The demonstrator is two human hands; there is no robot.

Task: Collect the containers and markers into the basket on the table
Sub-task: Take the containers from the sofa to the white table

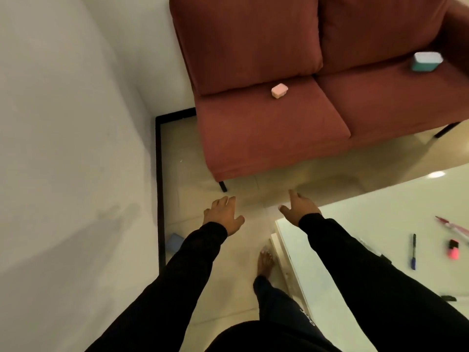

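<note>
Left hand (223, 214) open over floor, fingers spread, holding nothing. Pink container (279, 90) on left sofa (266, 128) cushion, long axis slanting up-right. Right hand (300, 208) open, empty, at white table (355, 224) corner. Blue pen (413, 251) on table, lengthwise toward sofa; pink highlighter (454, 248) beside it. Teal container (426, 61) on right cushion.

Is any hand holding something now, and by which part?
Nothing is held. The left hand and right hand are both open and empty above the floor.
</note>
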